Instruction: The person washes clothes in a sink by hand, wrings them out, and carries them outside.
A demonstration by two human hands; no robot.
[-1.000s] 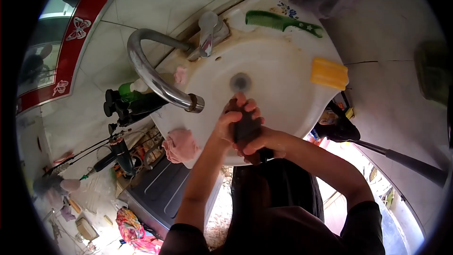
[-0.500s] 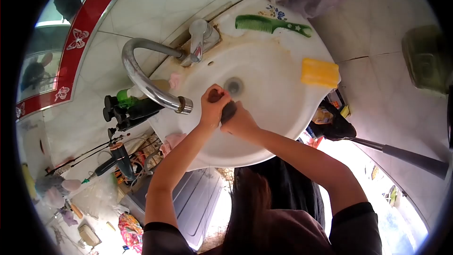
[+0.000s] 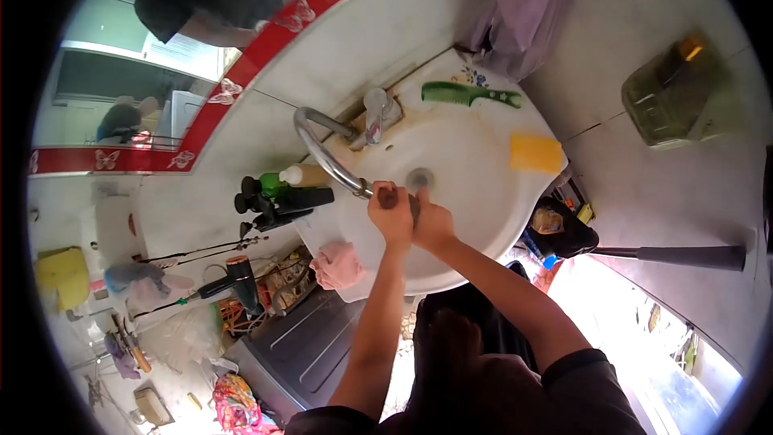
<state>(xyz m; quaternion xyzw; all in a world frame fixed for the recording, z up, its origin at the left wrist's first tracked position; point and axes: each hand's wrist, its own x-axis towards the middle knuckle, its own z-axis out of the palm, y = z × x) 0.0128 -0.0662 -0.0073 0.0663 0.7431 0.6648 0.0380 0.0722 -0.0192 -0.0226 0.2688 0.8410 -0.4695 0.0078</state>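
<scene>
Over the white washbasin (image 3: 483,209), a small dark brown bundle (image 3: 388,196), seemingly a bunched cloth, is squeezed between my two closed hands. My left hand (image 3: 391,221) wraps round its upper end, close to the mouth of the curved chrome tap (image 3: 322,155). Against it, my right hand (image 3: 436,227) grips the lower part. Most of the bundle is hidden by my fingers. The drain (image 3: 420,179) lies just beyond my hands. No water stream is visible.
A green comb (image 3: 471,94) and a yellow sponge-like block (image 3: 535,154) lie on the basin's rim. Bottles (image 3: 278,197) and a pink cloth (image 3: 337,266) are at its left side. A hair dryer (image 3: 241,283) hangs lower left; a grey-handled pole (image 3: 688,257) leans at right.
The view has shifted, showing more of the mirror. My hands, still clasping the dark bundle, are now right by the tap's mouth, with the left hand turned more upright.
</scene>
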